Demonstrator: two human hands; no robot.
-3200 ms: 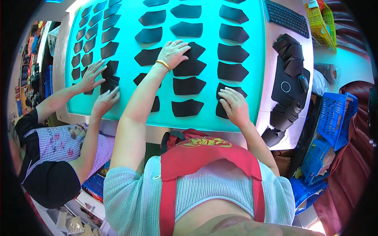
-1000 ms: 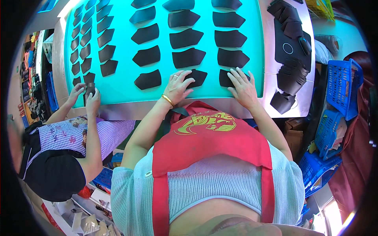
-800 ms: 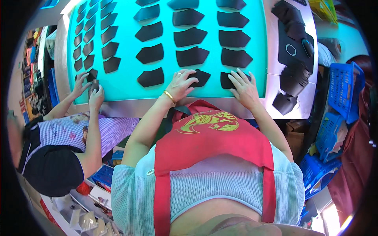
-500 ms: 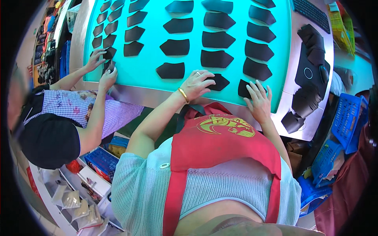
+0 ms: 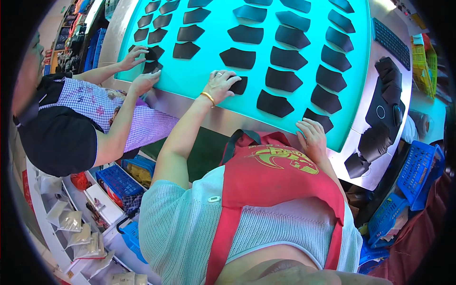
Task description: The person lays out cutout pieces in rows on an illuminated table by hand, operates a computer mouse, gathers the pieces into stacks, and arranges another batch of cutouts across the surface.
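Rows of dark, flat pieces with one pointed end lie on a bright turquoise tabletop (image 5: 204, 73). My left hand (image 5: 220, 87), wearing a ring and a gold bangle, rests its outstretched fingers on the left edge of a dark piece (image 5: 241, 85) at the near end of a column. Right of it, another pointed piece (image 5: 275, 103) lies untouched. My right hand (image 5: 312, 138) is at the table's near edge, fingers loosely extended and apart, beside the nearest piece of the right column (image 5: 318, 119). Whether its fingertips touch that piece I cannot tell.
At left, a co-worker's two hands (image 5: 145, 84) handle small dark pieces. A keyboard (image 5: 391, 43), stacked dark pieces (image 5: 374, 141) and a black mat (image 5: 378, 108) occupy the metal ledge at right. Blue baskets (image 5: 414, 168) stand below it.
The view has shifted, so the table sits further right. My left hand has moved left to the neighbouring column's nearest piece. My right hand has drawn back slightly from its piece.
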